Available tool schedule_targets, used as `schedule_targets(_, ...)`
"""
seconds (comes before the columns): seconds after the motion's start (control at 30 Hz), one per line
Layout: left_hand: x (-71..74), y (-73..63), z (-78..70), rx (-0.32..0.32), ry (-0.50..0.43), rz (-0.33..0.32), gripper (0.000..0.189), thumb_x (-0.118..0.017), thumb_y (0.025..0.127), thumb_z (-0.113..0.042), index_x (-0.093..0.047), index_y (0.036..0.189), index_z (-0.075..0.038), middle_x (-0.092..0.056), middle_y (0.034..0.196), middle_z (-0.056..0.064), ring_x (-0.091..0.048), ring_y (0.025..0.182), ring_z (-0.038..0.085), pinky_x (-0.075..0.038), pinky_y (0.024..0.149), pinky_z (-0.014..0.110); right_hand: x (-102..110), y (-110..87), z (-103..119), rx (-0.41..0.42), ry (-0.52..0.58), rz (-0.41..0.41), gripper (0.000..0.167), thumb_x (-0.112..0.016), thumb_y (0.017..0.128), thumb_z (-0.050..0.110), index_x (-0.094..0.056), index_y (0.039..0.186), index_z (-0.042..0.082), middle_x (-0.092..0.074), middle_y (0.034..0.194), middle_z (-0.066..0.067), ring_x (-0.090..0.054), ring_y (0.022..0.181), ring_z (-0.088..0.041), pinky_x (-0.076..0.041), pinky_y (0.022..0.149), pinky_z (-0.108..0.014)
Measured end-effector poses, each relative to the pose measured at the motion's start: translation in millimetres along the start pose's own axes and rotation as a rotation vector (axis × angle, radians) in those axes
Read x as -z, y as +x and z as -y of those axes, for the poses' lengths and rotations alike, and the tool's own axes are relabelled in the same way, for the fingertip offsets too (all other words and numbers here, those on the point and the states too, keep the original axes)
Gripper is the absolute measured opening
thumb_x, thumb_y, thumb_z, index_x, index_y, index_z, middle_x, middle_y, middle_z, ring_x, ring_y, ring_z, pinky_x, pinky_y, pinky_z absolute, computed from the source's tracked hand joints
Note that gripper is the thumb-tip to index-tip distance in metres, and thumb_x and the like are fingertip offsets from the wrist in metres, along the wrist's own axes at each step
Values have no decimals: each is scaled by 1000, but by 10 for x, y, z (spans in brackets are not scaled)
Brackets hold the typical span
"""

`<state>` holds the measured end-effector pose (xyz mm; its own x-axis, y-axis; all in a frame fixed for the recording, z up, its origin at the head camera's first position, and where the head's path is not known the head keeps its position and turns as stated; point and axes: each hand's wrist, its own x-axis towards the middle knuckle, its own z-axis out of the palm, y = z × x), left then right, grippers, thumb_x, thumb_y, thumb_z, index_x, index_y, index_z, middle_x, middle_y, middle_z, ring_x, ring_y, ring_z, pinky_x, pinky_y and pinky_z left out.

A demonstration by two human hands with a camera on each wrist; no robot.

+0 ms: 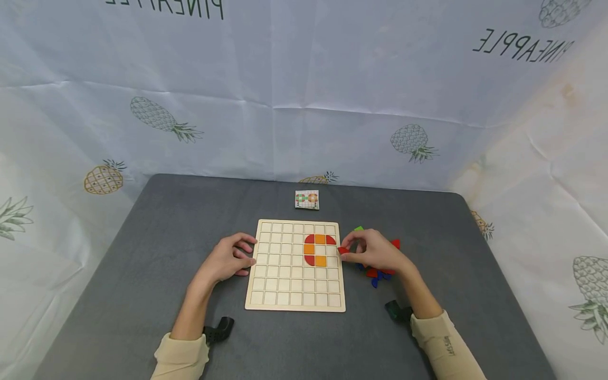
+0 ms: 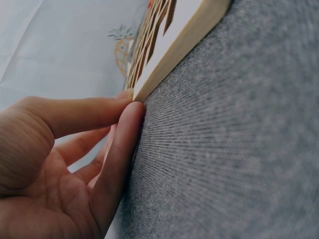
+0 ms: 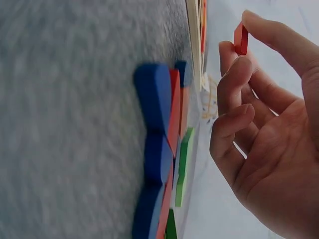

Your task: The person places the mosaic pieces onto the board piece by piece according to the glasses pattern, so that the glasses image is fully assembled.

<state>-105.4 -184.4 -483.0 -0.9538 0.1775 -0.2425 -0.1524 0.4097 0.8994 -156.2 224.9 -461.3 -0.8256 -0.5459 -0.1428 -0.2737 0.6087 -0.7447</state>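
Observation:
A wooden grid board lies flat on the table. My left hand rests at its left edge, thumb and fingertips touching the rim; in the left wrist view, the thumb meets the board's edge. Red rounded and orange square pieces sit in cells at the board's upper right. Between thumb and fingertips, my right hand pinches a small red piece above the board's right edge. Its full outline is hard to make out.
Loose blue pieces, along with red and green ones, lie in a pile beneath and beside the right hand, partly hidden by it in the head view. A small patterned card lies behind the board on the grey table. A pineapple-print cloth hangs behind.

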Motion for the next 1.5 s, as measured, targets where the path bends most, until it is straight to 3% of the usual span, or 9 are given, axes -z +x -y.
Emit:
schedule_targets(0.13, -3, 2, -3, 2, 0, -2, 47, -78, 95, 3, -62, 139, 1, -60, 112, 19, -63, 82, 21, -67, 65, 34, -61, 29, 49, 24, -58, 5, 23, -88, 93, 31, -78, 109, 17, -74, 96, 3, -57, 60, -9, -50, 57, -24)
schedule_targets(0.33, -8, 3, 0, 7, 5, -7, 47, -79, 94, 2, -63, 139, 0, -60, 112, 19, -63, 82, 21, -67, 66, 34, -111, 69, 49, 84, -128, 27, 24, -88, 93, 32, -77, 107, 16, -73, 92, 6, -58, 65, -4, -52, 60, -22)
schedule_targets(0.73, -4, -2, -4, 8, -3, -2, 47, -79, 94, 2, -63, 139, 0, -60, 112, 19, -63, 82, 21, -68, 66, 34, -92, 130, 113, 111, -77, 89, 12, -83, 98, 22, -79, 109, 17, -76, 92, 2, -51, 58, -3, -45, 56, -20)
schedule_targets(0.83, -5, -2, -3, 6, -2, -3, 47, -79, 94, 2, -63, 139, 0, -60, 112, 19, -62, 82, 21, -68, 66, 34, -93, 151, 131, 114, -36, 103, 9, -83, 98, 20, -81, 106, 17, -79, 90, 1, -61, 63, -8, -51, 61, -19)
schedule_targets(1.0, -13, -5, -9, 9, 1, -7, 47, -79, 94, 2, -63, 139, 0, -60, 112, 19, -62, 82, 21, -67, 66, 34, -86, 178, 142, 149, 84, 159, 6, -80, 98, 8, -81, 105, 7, -84, 103, -9, -79, 87, -19, -65, 79, -23)
schedule_targets(1.17, -15, -10, -7, 9, 0, -6, 47, -79, 95, 3, -63, 139, 0, -60, 112, 18, -62, 82, 21, -67, 66, 34, -68, 188, 128, 188, 102, 206, 7, -79, 99, 5, -81, 105, 4, -83, 105, -13, -80, 91, -17, -67, 83, -25)
schedule_targets(1.5, -5, -4, -3, 3, -3, -2, 47, -78, 95, 3, -63, 139, 1, -60, 111, 18, -62, 82, 21, -67, 66, 34, -74, 218, 97, 179, 69, 226, 13, -81, 96, 1, -81, 108, 7, -82, 109, -10, -79, 95, -12, -66, 87, -24)
